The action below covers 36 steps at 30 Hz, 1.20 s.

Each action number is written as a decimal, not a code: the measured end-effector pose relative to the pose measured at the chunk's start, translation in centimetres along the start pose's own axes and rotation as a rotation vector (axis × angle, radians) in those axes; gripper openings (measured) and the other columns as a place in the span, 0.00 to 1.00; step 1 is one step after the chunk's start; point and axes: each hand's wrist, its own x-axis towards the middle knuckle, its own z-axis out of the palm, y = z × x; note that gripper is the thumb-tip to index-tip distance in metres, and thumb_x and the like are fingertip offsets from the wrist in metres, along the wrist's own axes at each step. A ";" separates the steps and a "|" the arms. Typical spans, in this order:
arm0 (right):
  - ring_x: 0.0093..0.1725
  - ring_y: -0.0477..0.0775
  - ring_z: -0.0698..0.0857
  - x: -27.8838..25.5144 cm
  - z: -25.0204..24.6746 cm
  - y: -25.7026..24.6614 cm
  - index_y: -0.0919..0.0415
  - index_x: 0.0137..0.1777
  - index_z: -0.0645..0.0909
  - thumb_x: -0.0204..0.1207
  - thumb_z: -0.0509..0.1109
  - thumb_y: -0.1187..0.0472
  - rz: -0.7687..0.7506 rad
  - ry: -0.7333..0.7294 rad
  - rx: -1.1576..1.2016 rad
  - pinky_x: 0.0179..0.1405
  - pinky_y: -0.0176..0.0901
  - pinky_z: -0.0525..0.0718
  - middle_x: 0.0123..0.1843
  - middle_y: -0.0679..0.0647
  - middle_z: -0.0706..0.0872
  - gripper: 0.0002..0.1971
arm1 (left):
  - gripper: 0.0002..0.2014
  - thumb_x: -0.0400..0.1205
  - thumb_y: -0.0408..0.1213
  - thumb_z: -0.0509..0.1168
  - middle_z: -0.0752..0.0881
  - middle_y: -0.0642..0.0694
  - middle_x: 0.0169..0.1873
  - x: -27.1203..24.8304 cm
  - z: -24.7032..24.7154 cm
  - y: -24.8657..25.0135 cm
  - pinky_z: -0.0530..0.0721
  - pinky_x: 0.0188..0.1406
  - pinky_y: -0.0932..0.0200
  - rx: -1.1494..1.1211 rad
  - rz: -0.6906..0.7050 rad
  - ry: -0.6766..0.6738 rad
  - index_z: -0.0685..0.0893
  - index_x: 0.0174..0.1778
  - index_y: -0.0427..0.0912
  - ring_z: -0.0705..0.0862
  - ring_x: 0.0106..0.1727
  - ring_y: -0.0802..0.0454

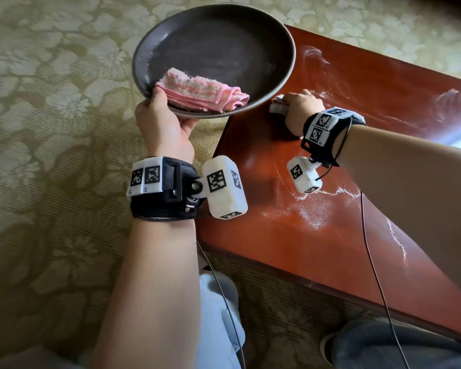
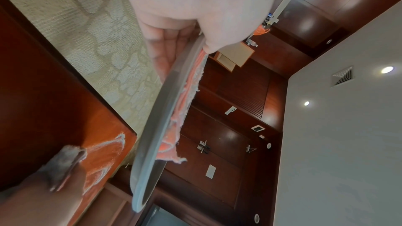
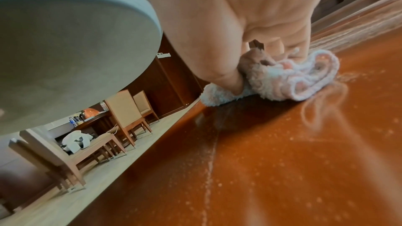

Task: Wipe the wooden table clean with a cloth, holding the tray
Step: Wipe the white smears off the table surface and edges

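Wiping underway: right hand (image 1: 300, 109) bunching cloth (image 3: 289, 82) on bench (image 1: 330, 257) beside tray (image 1: 272, 35); left hand (image 1: 163, 123) gripping tray rim, off the bench corner. White powder (image 1: 314, 214) remaining; seemingly partway.

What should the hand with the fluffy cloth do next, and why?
Probably sweep the bunched pale fluffy cloth sideways off the red-brown wooden table edge, pushing the white powder into the round dark tray. The right hand grips it beside the rim, which the left hand holds alongside.
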 end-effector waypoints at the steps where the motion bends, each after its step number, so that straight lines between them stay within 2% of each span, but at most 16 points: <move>1: 0.70 0.70 0.74 0.1 0.0 -0.1 0.47 0.72 0.75 0.81 0.62 0.58 -0.007 -0.016 -0.006 0.68 0.59 0.77 0.69 0.58 0.73 0.20 | 0.16 0.87 0.39 0.63 0.87 0.32 0.57 -0.1 0.0 0.0 0.90 0.36 0.49 -0.001 0.003 -0.003 0.78 0.68 0.34 0.90 0.52 0.36; 5: 0.67 0.69 0.74 0.0 0.1 -0.6 0.39 0.71 0.74 0.81 0.59 0.54 -0.078 -0.046 -0.009 0.66 0.58 0.77 0.66 0.54 0.74 0.20 | 0.16 0.87 0.39 0.62 0.87 0.32 0.57 -0.3 -0.2 0.1 0.90 0.36 0.50 -0.008 0.010 -0.010 0.78 0.67 0.34 0.90 0.52 0.36; 7: 0.65 0.64 0.75 -0.2 0.5 -0.8 0.34 0.69 0.73 0.79 0.56 0.52 -0.171 -0.040 -0.017 0.65 0.56 0.74 0.64 0.50 0.76 0.20 | 0.16 0.87 0.39 0.63 0.87 0.32 0.57 -0.3 -0.2 0.2 0.90 0.37 0.49 -0.015 0.008 -0.015 0.77 0.68 0.34 0.90 0.53 0.36; 10: 0.66 0.55 0.73 -1.1 1.0 -1.3 0.39 0.69 0.76 0.80 0.56 0.56 -0.308 -0.007 -0.040 0.67 0.52 0.68 0.65 0.44 0.81 0.20 | 0.16 0.87 0.38 0.63 0.87 0.31 0.57 -0.5 -0.1 0.5 0.90 0.38 0.48 -0.039 -0.003 -0.031 0.77 0.68 0.33 0.90 0.53 0.35; 13: 0.68 0.59 0.74 -2.0 1.4 -1.6 0.43 0.71 0.78 0.81 0.59 0.59 -0.384 -0.025 -0.019 0.67 0.54 0.69 0.69 0.50 0.80 0.21 | 0.14 0.87 0.36 0.63 0.88 0.31 0.54 -1.0 0.0 1.0 0.90 0.39 0.46 -0.068 -0.006 -0.063 0.79 0.65 0.32 0.91 0.50 0.36; 14: 0.67 0.60 0.74 -2.4 1.4 -1.6 0.41 0.72 0.77 0.80 0.59 0.59 -0.397 -0.043 -0.028 0.66 0.54 0.71 0.69 0.50 0.79 0.22 | 0.12 0.87 0.35 0.63 0.89 0.31 0.52 -1.3 0.1 1.2 0.90 0.40 0.47 -0.075 -0.008 -0.072 0.80 0.63 0.31 0.92 0.48 0.37; 17: 0.63 0.58 0.76 -3.9 1.6 -1.1 0.31 0.72 0.73 0.78 0.57 0.57 -0.433 -0.064 -0.044 0.64 0.54 0.76 0.61 0.46 0.77 0.25 | 0.12 0.87 0.33 0.62 0.89 0.33 0.49 -2.2 0.3 1.8 0.90 0.39 0.47 -0.105 -0.014 -0.091 0.81 0.62 0.30 0.93 0.41 0.40; 21: 0.62 0.57 0.77 -6.5 2.0 -0.1 0.29 0.71 0.74 0.78 0.57 0.56 -0.545 -0.070 -0.017 0.64 0.54 0.76 0.60 0.46 0.76 0.26 | 0.11 0.86 0.29 0.61 0.89 0.33 0.48 -4.1 0.5 2.5 0.90 0.41 0.46 -0.132 -0.030 -0.119 0.81 0.62 0.29 0.93 0.39 0.41; 24: 0.59 0.57 0.78 -8.6 2.1 1.4 0.35 0.69 0.80 0.80 0.61 0.62 -0.648 -0.069 0.024 0.66 0.48 0.71 0.58 0.50 0.78 0.24 | 0.10 0.85 0.27 0.61 0.88 0.32 0.50 -5.7 0.9 2.9 0.91 0.44 0.44 -0.129 -0.037 -0.148 0.82 0.60 0.30 0.93 0.40 0.40; 26: 0.56 0.59 0.80 -10.3 2.0 2.3 0.41 0.68 0.83 0.80 0.63 0.66 -0.708 -0.063 0.037 0.64 0.49 0.72 0.57 0.53 0.80 0.23 | 0.08 0.85 0.27 0.60 0.88 0.33 0.49 -6.8 1.1 3.1 0.91 0.44 0.45 -0.115 -0.033 -0.156 0.82 0.57 0.31 0.93 0.38 0.41; 28: 0.57 0.59 0.81 -11.8 1.9 3.3 0.45 0.67 0.85 0.79 0.64 0.69 -0.754 -0.071 0.058 0.64 0.47 0.70 0.58 0.55 0.81 0.22 | 0.08 0.85 0.27 0.61 0.88 0.32 0.51 -7.7 1.3 3.3 0.91 0.43 0.46 -0.111 -0.033 -0.148 0.82 0.57 0.31 0.93 0.38 0.40; 31: 0.60 0.56 0.80 -13.7 1.7 4.6 0.47 0.67 0.85 0.78 0.64 0.70 -0.764 -0.113 0.061 0.65 0.44 0.66 0.59 0.54 0.81 0.23 | 0.09 0.85 0.27 0.61 0.88 0.31 0.51 -8.8 1.4 3.6 0.91 0.42 0.46 -0.102 -0.024 -0.141 0.81 0.58 0.30 0.92 0.39 0.39; 36: 0.56 0.60 0.82 -15.9 1.6 6.4 0.53 0.63 0.88 0.75 0.66 0.73 -0.769 -0.127 0.104 0.63 0.49 0.74 0.55 0.58 0.84 0.21 | 0.09 0.85 0.26 0.61 0.88 0.30 0.51 -10.1 1.1 4.2 0.91 0.44 0.44 -0.091 -0.016 -0.162 0.81 0.58 0.29 0.92 0.42 0.37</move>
